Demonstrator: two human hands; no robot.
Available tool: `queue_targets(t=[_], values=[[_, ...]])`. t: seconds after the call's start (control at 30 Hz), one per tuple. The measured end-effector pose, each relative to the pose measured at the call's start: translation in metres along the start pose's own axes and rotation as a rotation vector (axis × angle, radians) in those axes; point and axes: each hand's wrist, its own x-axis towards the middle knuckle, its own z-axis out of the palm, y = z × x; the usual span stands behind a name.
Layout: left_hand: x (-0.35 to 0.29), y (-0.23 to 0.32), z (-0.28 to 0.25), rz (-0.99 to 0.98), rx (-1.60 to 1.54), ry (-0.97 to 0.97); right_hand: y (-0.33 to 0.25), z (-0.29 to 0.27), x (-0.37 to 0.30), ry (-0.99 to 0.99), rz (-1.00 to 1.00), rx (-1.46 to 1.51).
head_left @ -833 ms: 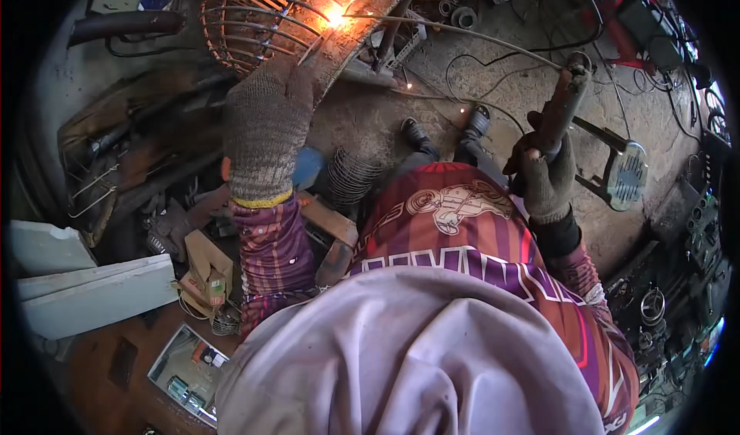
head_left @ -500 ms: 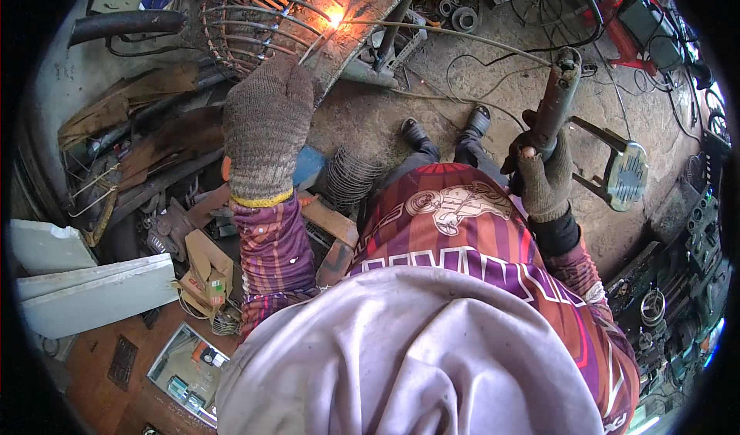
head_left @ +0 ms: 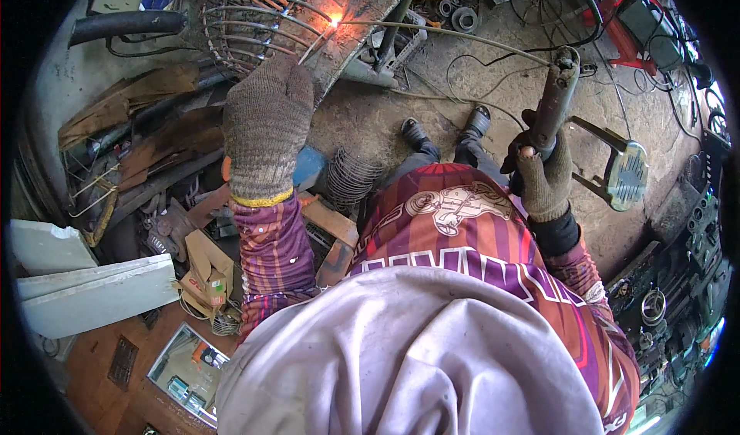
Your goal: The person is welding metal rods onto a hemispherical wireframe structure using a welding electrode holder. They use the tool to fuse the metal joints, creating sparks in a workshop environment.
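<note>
A pale lilac cloth (head_left: 408,342) fills the bottom centre of the frame, with a striped maroon and orange shirt (head_left: 416,231) just above it. Right of centre, the gloved right hand (head_left: 546,179) is wrapped round a welding holder (head_left: 559,100), a dull grey, scuffed cylinder with a worn upper end. The holder's long axis runs steeply up the frame, leaning slightly right, its worn end uppermost. From that end a slim grey-brown welding rod (head_left: 455,31) crosses toward the upper left, gently bowed, its far tip at a small orange-white glow (head_left: 335,22).

At left of centre, the gloved left hand (head_left: 268,123), with a yellow cuff edge, points up the frame. A thin bar (head_left: 314,47) slants up and right from beside its fingertips to the glow; the fingers are turned away, so I cannot tell whether they close on it.

Between the arms lies a wire coil (head_left: 351,177), and 2 sandalled feet (head_left: 447,127) stand right of it. At upper left, a rounded cage of curved metal rods (head_left: 250,26) rests on a rust-speckled metal plate (head_left: 374,11), the glow at the cage's right edge.
</note>
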Motion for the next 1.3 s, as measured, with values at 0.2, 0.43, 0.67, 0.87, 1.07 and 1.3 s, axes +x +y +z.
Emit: queue_targets(t=[0.2,0.43,0.67,0.87,1.07,1.3], values=[[-0.011,-0.006,-0.015,0.107,0.102,-0.037,0.002,0.008,0.014,0.240,0.180,0.025],[-0.004,-0.003,-0.001,0.095,0.069,0.006,-0.004,-0.002,0.004,-0.028,-0.156,0.139],[0.001,-0.004,0.003,0.081,-0.025,0.118,-0.007,-0.001,0.001,-0.005,-0.051,0.110],[0.003,-0.003,-0.001,0.122,0.011,0.060,-0.001,-0.003,0.000,-0.023,-0.012,0.067],[0.003,-0.005,-0.001,0.087,-0.028,0.072,0.003,-0.005,0.000,-0.035,-0.008,0.064],[0.003,-0.001,-0.002,0.044,-0.031,0.038,0.005,-0.005,0.001,-0.039,-0.004,0.024]])
